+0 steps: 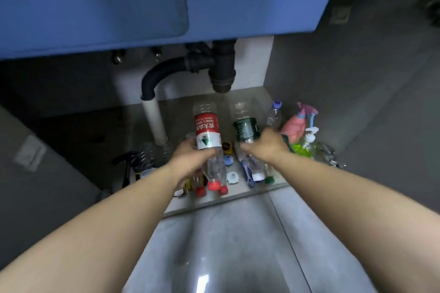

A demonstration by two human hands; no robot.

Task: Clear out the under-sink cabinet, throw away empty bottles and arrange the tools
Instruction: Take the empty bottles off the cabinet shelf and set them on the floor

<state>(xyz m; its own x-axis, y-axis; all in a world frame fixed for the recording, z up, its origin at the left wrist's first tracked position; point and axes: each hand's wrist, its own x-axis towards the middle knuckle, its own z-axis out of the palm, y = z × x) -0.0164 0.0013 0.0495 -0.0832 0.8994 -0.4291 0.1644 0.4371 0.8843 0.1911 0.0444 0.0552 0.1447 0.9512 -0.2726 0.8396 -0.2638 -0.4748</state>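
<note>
Under the sink, at the cabinet's near edge, the left hand point(190, 162) is wrapped around a clear red-label water bottle point(206, 132), red cap toward the viewer. Right of it, the right hand point(264, 147) grips a green-label bottle point(245, 129). Far right stands a pink spray bottle point(297, 123). Behind hangs the black drain pipe point(222, 66).

Clear, glossy plastic is seen in the red-labelled bottle point(206, 135) and green-labelled bottle point(245, 129), matt black ribbed plastic in the drain hose point(154, 78), and polished, reflective tile in the floor point(214, 245).
</note>
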